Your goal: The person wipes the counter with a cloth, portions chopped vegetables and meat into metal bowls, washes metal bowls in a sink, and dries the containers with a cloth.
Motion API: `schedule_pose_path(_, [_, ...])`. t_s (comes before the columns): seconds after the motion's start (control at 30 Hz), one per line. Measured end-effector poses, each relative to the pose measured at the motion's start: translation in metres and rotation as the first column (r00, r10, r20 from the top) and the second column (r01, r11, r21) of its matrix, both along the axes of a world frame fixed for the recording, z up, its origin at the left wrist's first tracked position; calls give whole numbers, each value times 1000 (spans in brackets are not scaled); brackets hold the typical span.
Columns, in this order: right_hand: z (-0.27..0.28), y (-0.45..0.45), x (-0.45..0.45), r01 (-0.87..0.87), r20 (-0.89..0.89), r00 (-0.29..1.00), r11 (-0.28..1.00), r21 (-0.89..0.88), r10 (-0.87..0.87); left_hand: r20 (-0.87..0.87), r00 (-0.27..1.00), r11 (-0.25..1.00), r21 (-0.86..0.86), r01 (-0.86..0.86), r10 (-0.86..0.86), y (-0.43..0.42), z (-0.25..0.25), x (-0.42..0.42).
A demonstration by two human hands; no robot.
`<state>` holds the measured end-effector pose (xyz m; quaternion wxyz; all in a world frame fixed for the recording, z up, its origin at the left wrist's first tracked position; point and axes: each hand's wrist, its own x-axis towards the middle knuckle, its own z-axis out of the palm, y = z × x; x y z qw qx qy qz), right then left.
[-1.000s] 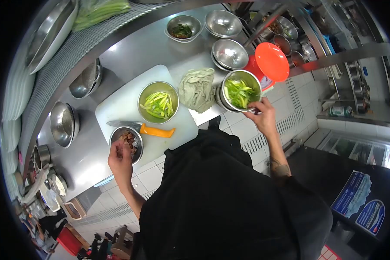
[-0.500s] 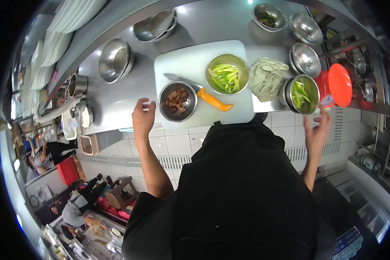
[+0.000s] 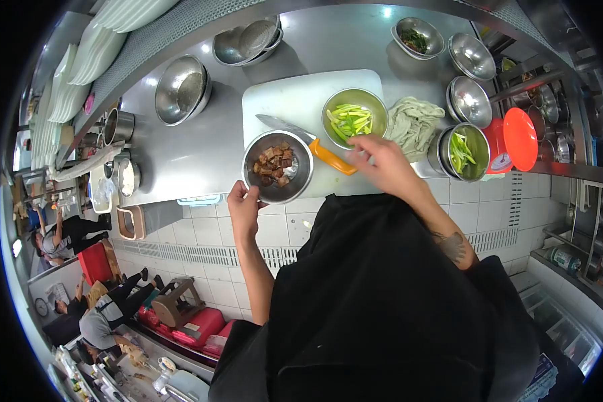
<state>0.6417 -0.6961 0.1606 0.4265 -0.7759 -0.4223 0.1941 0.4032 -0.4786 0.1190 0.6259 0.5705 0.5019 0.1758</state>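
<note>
My left hand grips the near rim of a steel bowl holding browned, chopped meat pieces; the bowl is at the near left of the white cutting board. My right hand is slightly blurred, with loosely bent fingers apart and nothing visible in them. It hovers by the near rim of a second steel bowl of cut green and pale stalks. Between the bowls lies a knife with an orange handle, its blade partly behind the meat bowl.
A crumpled cloth lies right of the board. Beyond it stand a bowl of green slices and a red scale. Several steel bowls line the back of the counter. Plates are stacked at upper left; people work behind, lower left.
My left hand has moved right and taken hold of the meat bowl's rim, and the bowl has shifted slightly. My right hand has swung left from beside the scale to the stalk bowl.
</note>
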Motion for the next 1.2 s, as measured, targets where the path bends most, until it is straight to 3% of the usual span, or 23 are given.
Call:
schedule_pose_path(0.07, [-2, 8, -12, -26, -51, 998, 998, -52, 24, 67, 987, 989, -5, 147, -146, -4, 25, 2])
schedule_pose_path(0.1, [-3, 7, -15, -69, -293, 954, 997, -19, 60, 74, 983, 985, -7, 170, -169, -8, 39, 6])
schedule_pose_path(0.17, [17, -1, -13, -123, -677, 731, 992, -6, 86, 15, 940, 937, 85, 338, -340, -20, 63, 28])
schedule_pose_path(0.23, [-3, -15, -15, 46, -512, 856, 977, 209, 69, 60, 902, 903, 71, 424, -428, -35, 76, 51])
schedule_pose_path(0.3, [-1, -41, 4, 136, -419, 904, 985, 105, -80, 228, 853, 878, 20, 479, -470, -43, 75, 73])
schedule_pose_path(0.37, [16, -75, 14, 314, -476, 855, 937, 156, -207, 455, 782, 820, -170, 546, -426, -49, 88, 101])
schedule_pose_path(0.43, [29, -134, 21, 406, -356, 865, 910, 86, -353, 432, 724, 739, -171, 651, -538, -42, 76, 125])
schedule_pose_path(0.5, [55, -197, 21, 547, -340, 801, 833, 83, -493, 73, 739, 742, 68, 666, -670, -46, 63, 155])
schedule_pose_path(0.53, [68, -236, 21, 620, -375, 715, 783, -49, -590, 26, 708, 702, 162, 694, -706, -45, 57, 165])
schedule_pose_path(0.57, [80, -275, 18, 673, -401, 617, 718, -178, -678, 36, 707, 700, 184, 690, -706, -50, 60, 174])
schedule_pose_path(0.63, [82, -345, 15, 857, -354, 448, 507, -91, -821, 90, 702, 707, 144, 693, -706, -70, 74, 190])
schedule_pose_path(0.67, [86, -376, 15, 926, -377, 290, 357, -121, -880, 108, 691, 699, 154, 699, -715, -80, 75, 195])
schedule_pose_path(0.7, [89, -405, 20, 966, -398, 136, 210, -150, -907, 112, 672, 681, 175, 711, -732, -91, 74, 200])
schedule_pose_path(0.77, [74, -461, 44, 998, -402, -6, 21, -61, -916, 124, 663, 673, 211, 709, -738, -123, 79, 212])
schedule_pose_path(0.83, [59, -507, 84, 1000, -412, -15, -12, -8, -911, 126, 623, 635, 118, 763, -772, -172, 91, 225])
schedule_pose_path(0.9, [35, -546, 132, 983, -518, -59, -139, 118, -854, 152, 593, 607, 77, 791, -791, -221, 87, 239])
schedule_pose_path(0.93, [17, -570, 160, 979, -562, -7, -120, 164, -827, 157, 576, 590, 66, 804, -802, -249, 86, 248])
schedule_pose_path(1.03, [-20, -613, 238, 941, -638, -74, -266, 211, -766, 110, 485, 495, 91, 864, -868, -329, 87, 270])
schedule_pose_path(1.2, [-60, -653, 344, 973, -580, -88, -195, 124, -810, -13, 454, 451, 88, 888, -891, -409, 105, 286])
